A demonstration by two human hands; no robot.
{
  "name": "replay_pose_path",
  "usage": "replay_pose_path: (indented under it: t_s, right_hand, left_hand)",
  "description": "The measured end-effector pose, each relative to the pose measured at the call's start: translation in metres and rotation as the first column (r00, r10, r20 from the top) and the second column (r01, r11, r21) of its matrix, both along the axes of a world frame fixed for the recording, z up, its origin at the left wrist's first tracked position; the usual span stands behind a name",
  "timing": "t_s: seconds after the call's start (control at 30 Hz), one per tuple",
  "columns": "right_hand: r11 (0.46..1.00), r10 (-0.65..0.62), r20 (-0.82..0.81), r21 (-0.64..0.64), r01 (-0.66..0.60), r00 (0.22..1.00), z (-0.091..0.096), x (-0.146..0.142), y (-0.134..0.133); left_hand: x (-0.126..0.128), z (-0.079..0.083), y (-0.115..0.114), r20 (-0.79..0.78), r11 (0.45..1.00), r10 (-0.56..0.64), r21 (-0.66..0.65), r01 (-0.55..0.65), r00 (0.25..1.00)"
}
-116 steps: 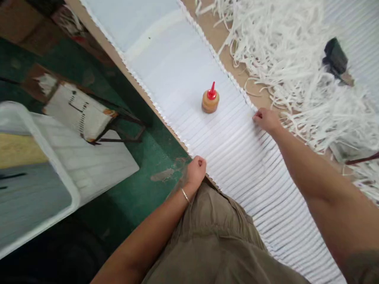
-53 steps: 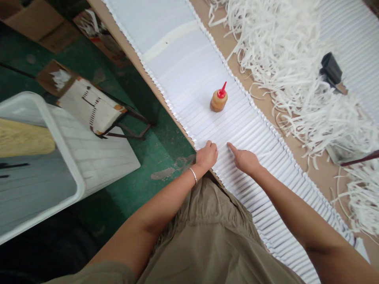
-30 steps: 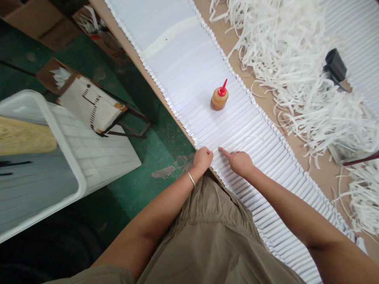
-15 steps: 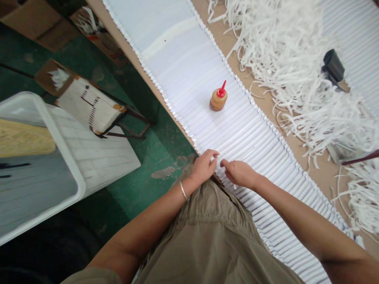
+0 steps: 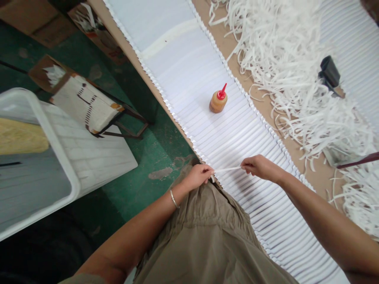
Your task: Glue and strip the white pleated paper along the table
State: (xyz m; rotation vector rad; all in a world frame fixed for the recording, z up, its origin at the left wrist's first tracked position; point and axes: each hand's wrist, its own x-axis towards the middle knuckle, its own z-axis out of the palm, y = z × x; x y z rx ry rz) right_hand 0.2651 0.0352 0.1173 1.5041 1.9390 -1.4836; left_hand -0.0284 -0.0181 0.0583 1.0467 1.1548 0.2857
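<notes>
Between my two hands a narrow white strip (image 5: 227,169) is stretched straight, just above the table's near edge. My left hand (image 5: 199,176) pinches one end, and a short curled tail hangs below its fingers. My right hand (image 5: 258,167) pinches the other end, over the white slatted sheets. Under and around my hands lie these overlapping white sheets (image 5: 192,79), in a long row with small folded tabs along both sides. A squeeze bottle (image 5: 218,101) of amber liquid with a red pointed nozzle stands upright on them, beyond my hands.
A heap of loose white strips (image 5: 272,51) covers the table's right side, with a black object (image 5: 330,71) on it. To the left are a white plastic bin (image 5: 75,185), a padded stool (image 5: 89,104) and cardboard boxes (image 5: 35,21) on the green floor.
My right hand has moved right, away from my left hand, and the strip now spans the gap between them. My left hand has shifted slightly left and down.
</notes>
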Motion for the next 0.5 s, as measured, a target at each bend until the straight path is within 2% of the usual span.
replay_pose_path:
  t_s: [0.13,0.27,0.37,0.5]
  right_hand:
    - [0.988,-0.075,0.061,0.142,0.065,0.995,-0.009,0.023,0.023]
    - [0.945,-0.225,0.148,0.272,0.179,0.963,-0.018,0.044,0.048]
    - [0.905,-0.344,0.153,0.318,0.284,0.926,-0.026,0.061,0.067]
    - [0.859,-0.422,0.105,0.365,0.360,0.900,-0.037,0.083,0.091]
  left_hand:
    - [-0.008,-0.013,0.007,-0.070,0.998,0.062,0.016,-0.061,0.996]
    - [-0.007,-0.025,0.015,-0.124,0.984,0.179,0.012,-0.179,0.976]
    - [-0.007,-0.032,0.019,-0.164,0.968,0.249,0.030,-0.248,0.955]
    - [-0.005,-0.038,0.021,-0.216,0.954,0.301,0.070,-0.293,0.929]
